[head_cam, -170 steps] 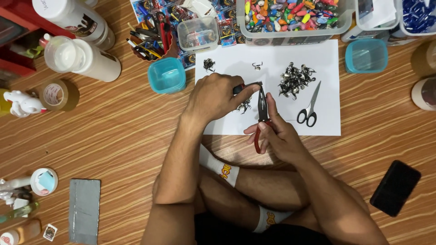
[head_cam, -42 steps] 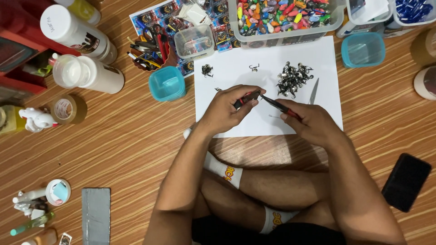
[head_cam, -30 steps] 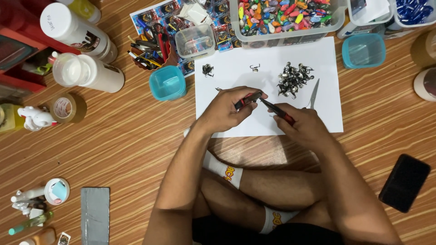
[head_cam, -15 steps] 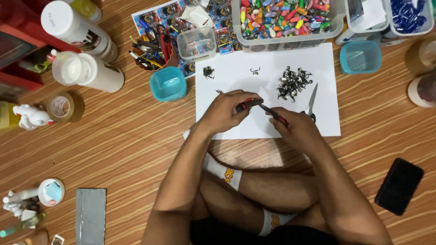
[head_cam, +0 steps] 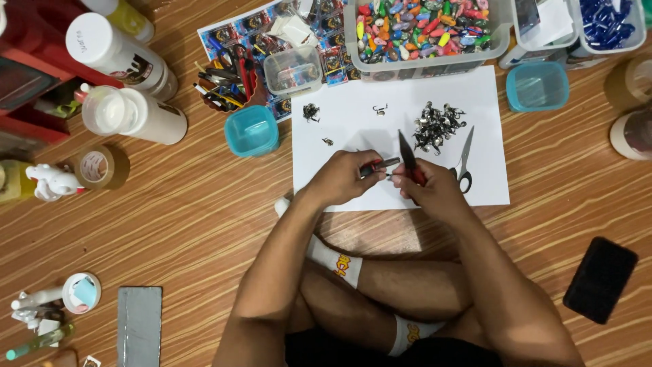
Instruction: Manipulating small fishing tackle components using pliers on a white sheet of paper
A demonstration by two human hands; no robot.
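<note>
— Red-handled pliers clamped in right hand, tips up, over white paper.
— Left hand?
— Closed on small red tool, just left of pliers. Scissors right of that grip, metal bits beyond.

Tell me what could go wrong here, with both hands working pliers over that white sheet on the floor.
The small piece between the left hand and right hand might spring off and vanish on the striped wooden floor. The red-handled pliers point towards the pile of metal bits, so a slip could scatter them. The scissors lie close beside the right hand and could get knocked.
</note>
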